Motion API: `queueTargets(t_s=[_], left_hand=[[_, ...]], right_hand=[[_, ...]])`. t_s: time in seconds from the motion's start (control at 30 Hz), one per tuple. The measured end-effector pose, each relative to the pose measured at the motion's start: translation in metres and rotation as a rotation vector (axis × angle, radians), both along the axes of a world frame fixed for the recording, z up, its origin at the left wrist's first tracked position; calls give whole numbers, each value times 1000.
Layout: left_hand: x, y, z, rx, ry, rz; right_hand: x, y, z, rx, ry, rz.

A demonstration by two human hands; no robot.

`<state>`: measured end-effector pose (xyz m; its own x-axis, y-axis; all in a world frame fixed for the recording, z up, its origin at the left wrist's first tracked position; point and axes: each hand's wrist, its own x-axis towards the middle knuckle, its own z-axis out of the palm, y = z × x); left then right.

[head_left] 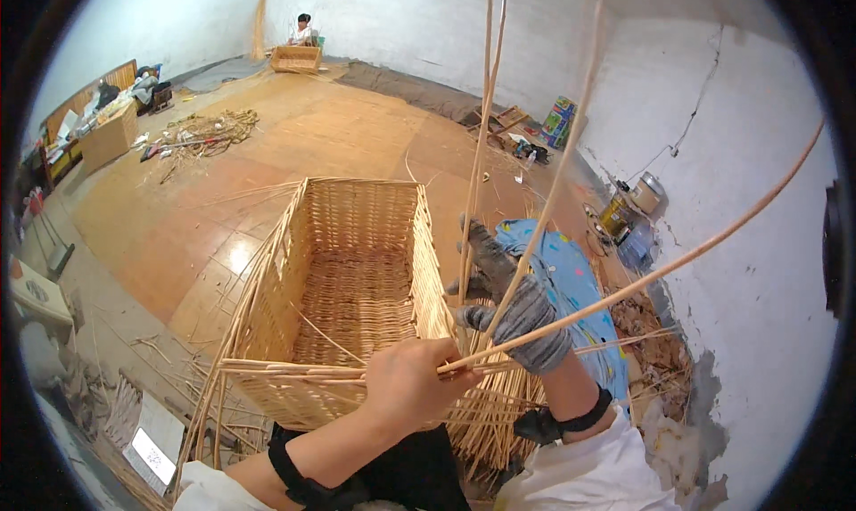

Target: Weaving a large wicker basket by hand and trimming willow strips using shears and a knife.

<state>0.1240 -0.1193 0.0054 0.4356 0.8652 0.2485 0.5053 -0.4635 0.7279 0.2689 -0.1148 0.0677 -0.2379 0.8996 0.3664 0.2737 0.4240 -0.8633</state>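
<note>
A woven wicker basket (pixel 357 288), rectangular and open at the top, stands in front of me. My left hand (pixel 410 377) is bare and closed at its near right corner, pinching a thick wicker rod (pixel 678 276) that sweeps out to the upper right. Along the near rim, more rods run under this hand. My right hand (pixel 522 306), in a grey glove, is just outside the right wall. Its fingers are spread among tall upright rods (pixel 481 154); one rod crosses in front of the glove. Whether the fingers press on any rod is hard to see.
Loose rods (pixel 490 413) lie below my right hand, beside a blue patterned cloth (pixel 562 270). A heap of wicker strips (pixel 209 132) is farther left on the board floor. Another person (pixel 303 35) sits at the far wall behind a basket (pixel 296 59). Cans (pixel 624 208) line the right wall.
</note>
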Motion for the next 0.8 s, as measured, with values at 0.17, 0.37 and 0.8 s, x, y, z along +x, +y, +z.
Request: queueTargets(t_s=[0.17, 0.37, 0.8], left_hand=[[3, -7, -5, 61, -44, 35], [4, -14, -9, 143, -131, -56], [-22, -6, -8, 191, 159, -288]], right_hand=[[1, 15, -30, 100, -191, -93], [26, 51, -6, -216, 831, 532], [72, 113, -68, -464, -403, -525]])
